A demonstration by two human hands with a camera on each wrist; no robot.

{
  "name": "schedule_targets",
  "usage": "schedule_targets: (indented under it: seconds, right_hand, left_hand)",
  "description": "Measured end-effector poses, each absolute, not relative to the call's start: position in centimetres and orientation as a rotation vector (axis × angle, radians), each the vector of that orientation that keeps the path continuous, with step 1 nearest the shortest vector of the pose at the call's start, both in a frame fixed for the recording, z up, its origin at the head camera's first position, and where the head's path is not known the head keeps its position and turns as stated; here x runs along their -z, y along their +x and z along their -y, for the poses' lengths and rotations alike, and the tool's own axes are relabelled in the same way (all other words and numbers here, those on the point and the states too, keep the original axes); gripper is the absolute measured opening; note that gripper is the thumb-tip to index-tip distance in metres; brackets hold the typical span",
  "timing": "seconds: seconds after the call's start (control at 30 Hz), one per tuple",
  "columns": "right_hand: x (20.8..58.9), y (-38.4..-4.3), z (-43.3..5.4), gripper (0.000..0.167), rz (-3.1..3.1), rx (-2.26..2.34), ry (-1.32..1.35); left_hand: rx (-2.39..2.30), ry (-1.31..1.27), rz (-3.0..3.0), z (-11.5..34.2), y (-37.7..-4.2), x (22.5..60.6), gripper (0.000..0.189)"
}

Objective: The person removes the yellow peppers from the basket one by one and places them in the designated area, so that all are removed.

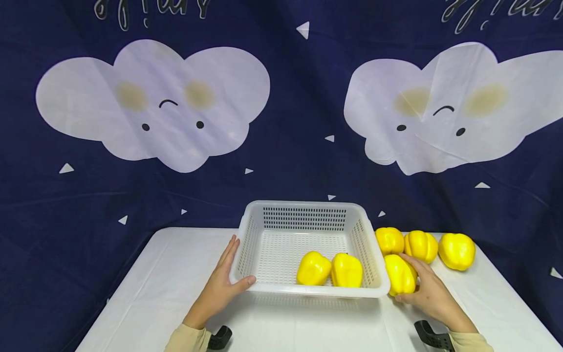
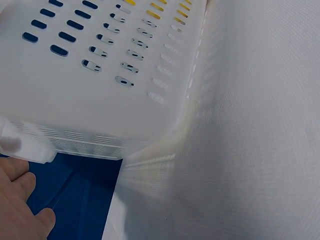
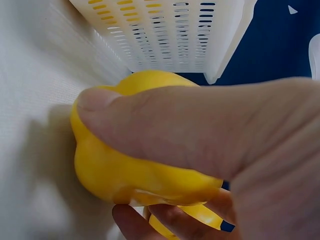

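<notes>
A white plastic basket point(image 1: 308, 291) with slotted walls stands on the table, holding two yellow bell peppers point(image 1: 313, 268) near its front. At the basket's front left corner is my left hand point(image 1: 222, 288), its fingers extended along the side and the thumb at the rim. To the right of the basket, my right hand point(image 1: 428, 288) grips a yellow bell pepper point(image 1: 400, 276), thumb on the near side and fingers on the far side. In the right wrist view, the thumb lies across this bell pepper point(image 3: 135, 175), with fingertips visible beneath it.
Behind the right hand, three more yellow bell peppers point(image 1: 457, 251) sit near the table's back right. A white cloth covers the table point(image 1: 154, 293). Just past its back edge hangs a dark blue curtain point(image 1: 299, 122) printed with clouds.
</notes>
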State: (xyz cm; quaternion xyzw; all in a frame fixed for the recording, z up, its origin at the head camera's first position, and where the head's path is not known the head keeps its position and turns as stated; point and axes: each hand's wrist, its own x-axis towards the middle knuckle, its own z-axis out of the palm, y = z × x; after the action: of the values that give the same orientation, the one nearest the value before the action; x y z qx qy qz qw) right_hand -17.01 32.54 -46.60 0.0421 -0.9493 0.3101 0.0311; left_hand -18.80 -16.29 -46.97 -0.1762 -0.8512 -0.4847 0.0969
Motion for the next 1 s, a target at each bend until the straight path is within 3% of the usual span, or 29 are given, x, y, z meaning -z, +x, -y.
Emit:
schedule_targets:
  seconds: [0.63,1.0]
  right_hand:
    - [46.5,-17.1,-32.4,0.116,2.932,-0.931,0.143]
    - [43.3,-15.9,-32.4,0.11,2.916,-0.886,0.105]
  left_hand:
    - [1.424,-0.52,2.53,16.5,-18.8,47.0,0.1]
    - [1.426,-0.525,2.536,16.4,-18.9,47.0,0.1]
